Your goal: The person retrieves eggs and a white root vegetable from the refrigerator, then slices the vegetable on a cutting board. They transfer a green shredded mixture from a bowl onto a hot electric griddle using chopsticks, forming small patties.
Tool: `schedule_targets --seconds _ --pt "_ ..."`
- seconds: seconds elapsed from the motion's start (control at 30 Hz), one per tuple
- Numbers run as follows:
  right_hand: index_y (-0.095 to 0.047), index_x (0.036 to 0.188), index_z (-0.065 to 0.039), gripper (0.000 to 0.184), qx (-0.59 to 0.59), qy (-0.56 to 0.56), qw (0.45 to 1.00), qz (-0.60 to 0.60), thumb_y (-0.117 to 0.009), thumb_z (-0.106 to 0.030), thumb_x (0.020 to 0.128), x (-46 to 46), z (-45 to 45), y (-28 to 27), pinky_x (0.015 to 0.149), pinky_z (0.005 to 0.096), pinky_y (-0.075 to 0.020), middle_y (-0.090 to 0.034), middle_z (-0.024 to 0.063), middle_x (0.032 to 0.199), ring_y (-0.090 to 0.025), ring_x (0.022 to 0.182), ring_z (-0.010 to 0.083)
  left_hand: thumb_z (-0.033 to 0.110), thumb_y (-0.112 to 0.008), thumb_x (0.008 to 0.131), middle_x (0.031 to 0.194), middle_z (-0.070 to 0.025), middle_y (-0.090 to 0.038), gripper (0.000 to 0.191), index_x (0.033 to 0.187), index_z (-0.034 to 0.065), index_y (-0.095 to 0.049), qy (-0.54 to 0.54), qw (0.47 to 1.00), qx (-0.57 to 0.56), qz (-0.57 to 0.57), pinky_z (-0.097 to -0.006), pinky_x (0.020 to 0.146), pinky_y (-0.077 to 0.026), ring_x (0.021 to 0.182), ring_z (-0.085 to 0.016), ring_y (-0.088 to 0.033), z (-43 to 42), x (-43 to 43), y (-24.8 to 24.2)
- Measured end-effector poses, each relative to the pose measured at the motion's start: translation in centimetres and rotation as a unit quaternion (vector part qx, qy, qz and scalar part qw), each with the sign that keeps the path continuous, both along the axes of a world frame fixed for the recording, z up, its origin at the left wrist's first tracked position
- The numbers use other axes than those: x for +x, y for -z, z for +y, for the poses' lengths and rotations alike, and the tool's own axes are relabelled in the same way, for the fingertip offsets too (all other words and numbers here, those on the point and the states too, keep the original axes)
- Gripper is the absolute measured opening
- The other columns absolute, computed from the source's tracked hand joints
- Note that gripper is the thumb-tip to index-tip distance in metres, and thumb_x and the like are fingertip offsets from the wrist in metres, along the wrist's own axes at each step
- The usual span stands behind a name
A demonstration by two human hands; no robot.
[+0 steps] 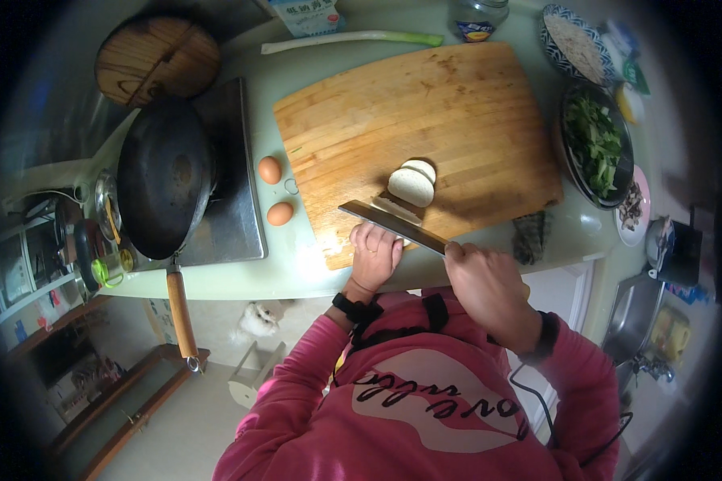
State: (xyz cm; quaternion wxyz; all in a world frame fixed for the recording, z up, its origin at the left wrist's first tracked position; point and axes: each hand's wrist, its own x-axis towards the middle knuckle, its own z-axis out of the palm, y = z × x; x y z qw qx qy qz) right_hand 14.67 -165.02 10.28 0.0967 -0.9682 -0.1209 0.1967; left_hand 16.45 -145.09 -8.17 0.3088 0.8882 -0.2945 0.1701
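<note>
My right hand (487,288) is closed round the handle of a kitchen knife (391,224), whose wide blade points left over the front part of a wooden cutting board (457,114). White slices with a pale rim, perhaps a bun or a vegetable, lie just beyond the blade: two overlapping slices (411,186) and one more slice (397,210) beside the knife. My left hand (376,252) rests at the board's front edge, close behind the blade. Its fingers are bent over a white piece that the hand and knife mostly hide.
A wok (165,174) stands on the stove at left, its wooden handle (182,312) jutting past the counter. Two eggs (270,170) (280,213) lie beside the board. Beyond it lies a leek (349,39); at right stand a bowl of chopped greens (595,144) and a patterned bowl (574,48).
</note>
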Motion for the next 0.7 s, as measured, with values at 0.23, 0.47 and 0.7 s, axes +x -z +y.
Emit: schedule_targets --seconds 0.23,0.47,0.7 --pt "-0.059 0.083 -0.002 0.006 0.013 0.037 0.999 0.030 -0.055 -0.007 0.084 -0.7 -0.4 -0.4 0.055 0.0374 -0.0549 -0.066 0.0151 0.070 -0.068 0.062 0.0296 0.019 -0.066 0.079 0.114 -0.0093 -0.053 0.032 0.108 0.0080 -0.058 0.000 1.000 -0.005 0.003 -0.0468 0.093 -0.035 0.111 -0.031 -0.047 -0.1 0.1 0.2" --pt "-0.058 0.087 -0.001 0.008 0.031 0.042 0.993 0.107 -0.053 -0.006 0.084 0.8 -0.2 -0.9 0.058 0.0397 -0.0559 -0.067 0.0188 0.071 -0.069 0.066 0.0316 0.016 -0.066 0.078 0.113 -0.0102 -0.052 0.028 0.103 0.0081 -0.059 -0.004 1.000 0.002 0.014 -0.0466 0.091 -0.036 0.110 -0.031 -0.047 -0.2 0.2 0.1" --pt "-0.057 0.088 0.001 0.008 0.065 0.043 0.987 0.143 -0.053 -0.005 0.084 2.4 -0.1 -0.7 0.062 0.0415 -0.0564 -0.067 0.0194 0.071 -0.069 0.069 0.0343 0.008 -0.067 0.072 0.112 -0.0117 -0.052 0.027 0.097 0.0063 -0.058 0.006 1.000 -0.006 -0.002 -0.0459 0.086 -0.038 0.108 -0.033 -0.048 -0.4 0.6 0.0"
